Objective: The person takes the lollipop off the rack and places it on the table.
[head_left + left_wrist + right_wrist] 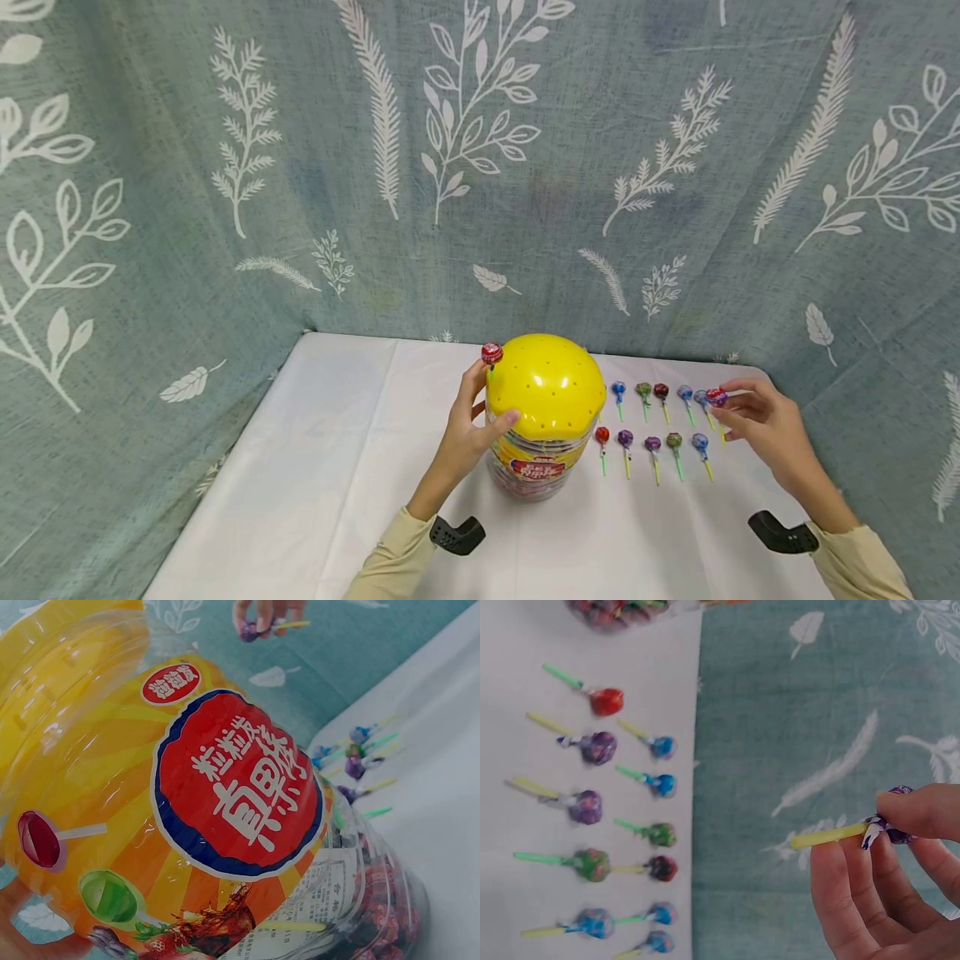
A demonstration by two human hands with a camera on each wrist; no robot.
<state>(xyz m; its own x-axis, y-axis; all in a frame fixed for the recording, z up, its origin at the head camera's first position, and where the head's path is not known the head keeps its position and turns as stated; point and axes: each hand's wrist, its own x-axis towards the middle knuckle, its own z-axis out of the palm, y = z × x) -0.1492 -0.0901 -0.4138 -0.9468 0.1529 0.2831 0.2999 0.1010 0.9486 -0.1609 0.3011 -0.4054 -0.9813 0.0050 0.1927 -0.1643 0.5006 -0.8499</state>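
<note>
A clear plastic candy jar (537, 471) with a domed yellow lid (547, 383) stands on the table. My left hand (468, 425) grips its left side at the lid, thumb across the front rim. A red lollipop (492, 353) stands upright at the lid's left edge, right by those fingertips. Small holes dot the lid. To the right, my right hand (765, 425) pinches a purple lollipop (901, 814) near its head, the yellow stick pointing away from the palm. In the left wrist view, the jar's printed label (232, 787) fills much of the picture, with wrapped candies (382, 907) inside the base.
Lollipops lie in two rows on the white tablecloth (360, 467), right of the jar; among them are a red lollipop (606, 701) and a green lollipop (591, 864). A leaf-patterned curtain (480, 208) closes off the table's back and sides.
</note>
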